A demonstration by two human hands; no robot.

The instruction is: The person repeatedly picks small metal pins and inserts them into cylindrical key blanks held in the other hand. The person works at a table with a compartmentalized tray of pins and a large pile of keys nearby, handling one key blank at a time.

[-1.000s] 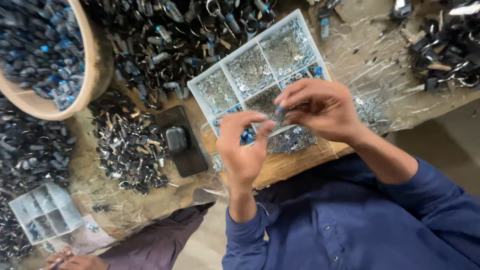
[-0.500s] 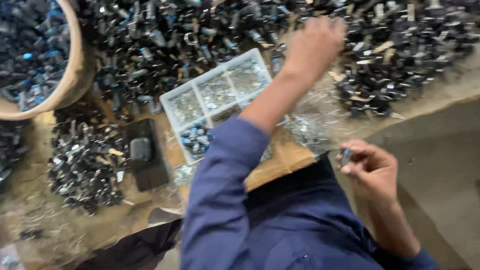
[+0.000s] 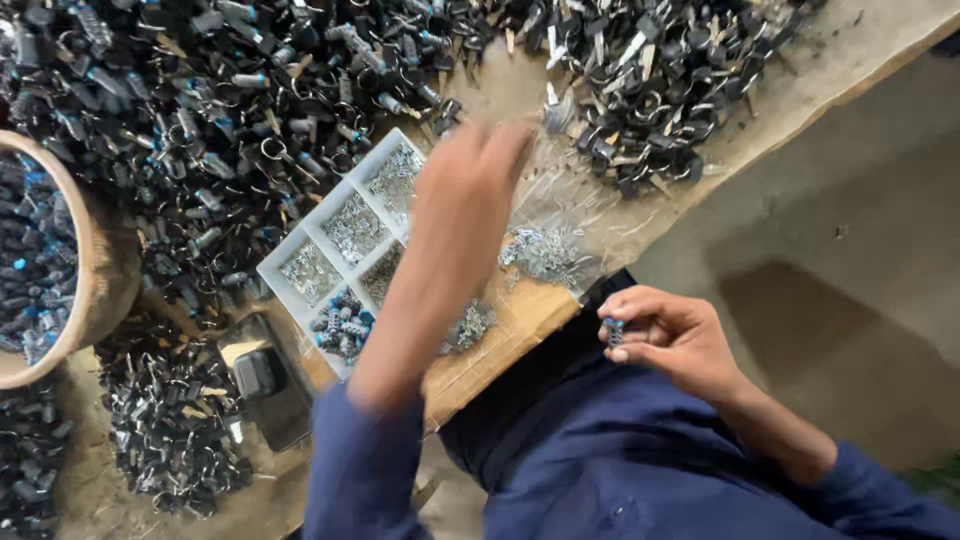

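Observation:
My left hand (image 3: 468,172) is stretched out and motion-blurred over the bare plastic-covered strip between the white compartment tray (image 3: 283,262) and the far pile of black parts (image 3: 655,95). Whether it holds anything is unclear. My right hand (image 3: 672,338) is pulled back near my blue shirt, off the table edge. Its fingers pinch a small blue-and-black part (image 3: 613,331). The tray holds small metal pieces in most compartments and blue-and-silver parts (image 3: 342,326) in its near corner.
A large heap of black parts (image 3: 200,110) covers the table's far left. A wooden bowl (image 3: 108,280) of dark and blue parts stands at the left edge. A black device (image 3: 260,375) and loose metal clips (image 3: 545,250) lie nearby. The table edge (image 3: 800,105) runs diagonally at right.
A second ago both hands were together over the tray. My left hand then reached to the far pile and has come partway back; my right hand stays by my body with the small part.

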